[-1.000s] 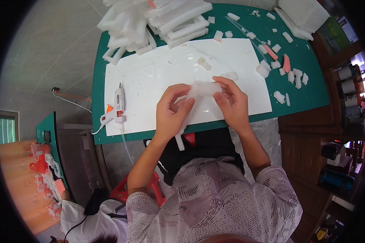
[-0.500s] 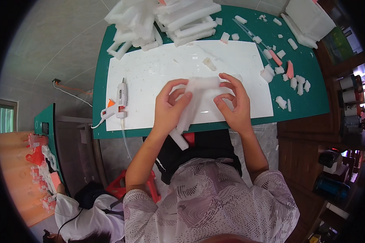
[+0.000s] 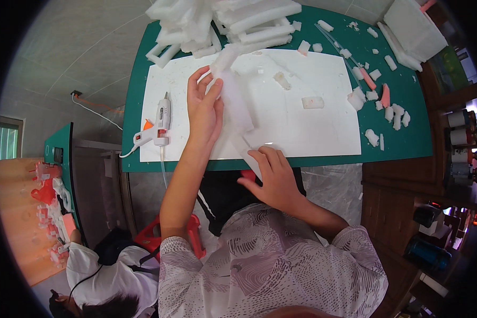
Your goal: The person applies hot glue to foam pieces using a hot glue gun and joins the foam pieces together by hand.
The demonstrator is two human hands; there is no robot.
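A long, white foam piece (image 3: 237, 103) with strip-like sides slants over the white sheet (image 3: 323, 132). Its upper part is gripped by my left hand (image 3: 204, 114), thumb on the near face and fingers behind. At the lower end, my right hand (image 3: 275, 180) has its fingertips on a foam strip (image 3: 252, 161) that sticks out past the table's near edge; its thumb stands apart. The foam's edges blur slightly, so how the parts join is unclear. To the right, a small flat foam block (image 3: 312, 102) lies on the sheet.
A white hot glue gun (image 3: 156, 130) lies left on the green table (image 3: 403, 140). Foam frames (image 3: 259, 24) are piled at the back. White scraps and pink pieces (image 3: 385, 95) litter the right side. A large foam block (image 3: 413, 29) stands far right. Another person (image 3: 116, 270) sits lower left.
The foam piece has turned from squarely between both hands to a long slant. My left hand moved up and left; my right hand came down and left to its lower end.
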